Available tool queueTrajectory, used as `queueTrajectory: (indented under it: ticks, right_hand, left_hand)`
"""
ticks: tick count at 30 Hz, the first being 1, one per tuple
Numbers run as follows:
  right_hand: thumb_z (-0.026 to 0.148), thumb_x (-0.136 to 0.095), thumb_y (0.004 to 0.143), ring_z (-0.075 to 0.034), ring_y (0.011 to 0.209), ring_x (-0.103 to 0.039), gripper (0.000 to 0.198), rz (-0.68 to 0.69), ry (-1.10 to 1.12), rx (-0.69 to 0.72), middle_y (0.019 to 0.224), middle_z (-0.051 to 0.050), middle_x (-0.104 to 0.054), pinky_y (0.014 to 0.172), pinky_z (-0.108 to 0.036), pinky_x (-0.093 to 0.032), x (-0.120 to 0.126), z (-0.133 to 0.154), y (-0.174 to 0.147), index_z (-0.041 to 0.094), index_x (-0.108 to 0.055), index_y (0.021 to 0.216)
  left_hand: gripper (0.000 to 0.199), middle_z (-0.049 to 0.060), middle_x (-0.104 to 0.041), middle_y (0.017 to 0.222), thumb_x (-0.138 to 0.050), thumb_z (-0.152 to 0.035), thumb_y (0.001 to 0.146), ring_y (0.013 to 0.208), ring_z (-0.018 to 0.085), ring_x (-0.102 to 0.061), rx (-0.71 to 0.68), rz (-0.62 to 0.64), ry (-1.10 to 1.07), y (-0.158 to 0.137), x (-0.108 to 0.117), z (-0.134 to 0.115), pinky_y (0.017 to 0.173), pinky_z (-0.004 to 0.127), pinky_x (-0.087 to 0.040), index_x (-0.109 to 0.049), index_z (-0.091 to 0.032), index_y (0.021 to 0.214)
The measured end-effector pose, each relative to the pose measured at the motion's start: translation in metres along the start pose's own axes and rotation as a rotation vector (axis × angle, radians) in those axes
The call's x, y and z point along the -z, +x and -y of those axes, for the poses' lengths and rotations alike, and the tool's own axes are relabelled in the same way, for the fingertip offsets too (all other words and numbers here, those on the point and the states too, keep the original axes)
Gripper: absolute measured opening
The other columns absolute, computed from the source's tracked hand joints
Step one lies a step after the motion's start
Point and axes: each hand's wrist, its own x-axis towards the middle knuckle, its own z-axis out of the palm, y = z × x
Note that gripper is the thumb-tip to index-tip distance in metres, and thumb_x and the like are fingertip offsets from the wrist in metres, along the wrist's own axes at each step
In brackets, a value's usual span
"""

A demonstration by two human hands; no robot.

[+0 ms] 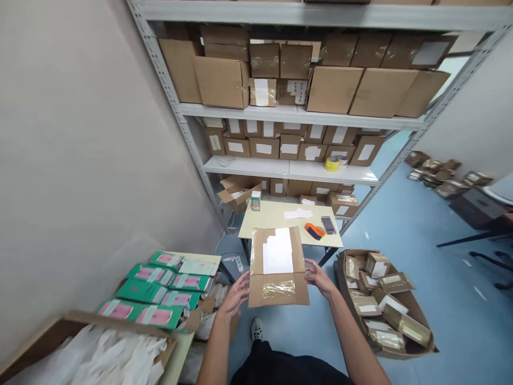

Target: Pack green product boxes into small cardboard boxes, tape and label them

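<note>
Between my two hands I hold a flat-looking brown cardboard box (298, 280) with shiny tape along its edges and a white paper label on its upper face. My left hand (235, 294) grips its left side, and my right hand (318, 277) grips its right side. The box is in front of the small cream table (272, 214). On that table are a green and white small box (255, 200), white paper strips (298, 213), an orange and dark tape-like item (315, 231) and a dark pixelated rectangle (328, 225).
A metal shelf rack (256, 110) full of cardboard boxes stands ahead, with a yellow tape roll (332, 163) on it. At right is a large open carton (425, 342) of taped parcels. Green packages (140, 290) lie at left, behind a carton of white plastic (92, 358).
</note>
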Motion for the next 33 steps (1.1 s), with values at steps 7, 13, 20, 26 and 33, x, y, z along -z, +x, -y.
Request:
queueTrajectory:
  ticks: [7,13,20,26,33]
  right_hand:
    - [0.02,-0.073,0.06,-0.02,0.081,-0.066,0.067,-0.14,-0.008,0.069,0.088,0.002,-0.07,0.076,-0.035,-0.053,-0.035,0.036,0.054,0.029,-0.06,0.125]
    - [0.024,-0.074,0.06,-0.019,0.079,-0.066,0.069,-0.213,0.018,0.076,0.09,0.002,-0.069,0.077,-0.036,-0.053,-0.053,0.027,0.09,0.03,-0.059,0.127]
    - [0.021,-0.069,0.058,-0.018,0.077,-0.064,0.067,-0.258,0.005,0.043,0.09,0.002,-0.066,0.073,-0.034,-0.051,-0.024,0.027,0.138,0.028,-0.062,0.124]
    - [0.022,-0.066,0.053,-0.019,0.075,-0.064,0.066,-0.276,0.008,0.013,0.085,0.002,-0.067,0.068,-0.032,-0.05,0.016,0.029,0.21,0.028,-0.065,0.119]
    - [0.026,-0.063,0.053,-0.025,0.081,-0.069,0.061,-0.271,-0.053,0.01,0.09,-0.002,-0.072,0.074,-0.039,-0.055,0.036,0.037,0.299,0.026,-0.068,0.114]
  left_hand:
    - [0.079,0.013,-0.059,0.141,-0.081,-0.03,0.067,0.106,0.022,-0.069,-0.025,0.051,0.061,0.078,0.033,-0.069,0.084,0.031,-0.054,-0.055,-0.028,0.142]
    - [0.076,0.01,-0.063,0.135,-0.079,-0.026,0.063,0.093,0.017,-0.069,-0.018,0.022,0.131,0.12,0.049,-0.099,0.074,0.026,-0.051,-0.057,-0.027,0.135]
    - [0.074,0.008,-0.07,0.122,-0.08,-0.03,0.065,0.098,0.022,-0.07,0.061,-0.017,0.161,0.168,0.031,-0.112,0.075,0.027,-0.051,-0.058,-0.027,0.136]
    - [0.07,0.007,-0.073,0.111,-0.083,-0.034,0.065,0.09,0.021,-0.071,0.013,-0.055,0.191,0.212,0.0,-0.134,0.07,0.026,-0.05,-0.061,-0.026,0.131]
    - [0.065,0.004,-0.072,0.1,-0.079,-0.033,0.065,0.083,0.02,-0.07,-0.07,-0.219,0.22,0.278,-0.046,-0.162,0.069,0.027,-0.05,-0.063,-0.026,0.128]
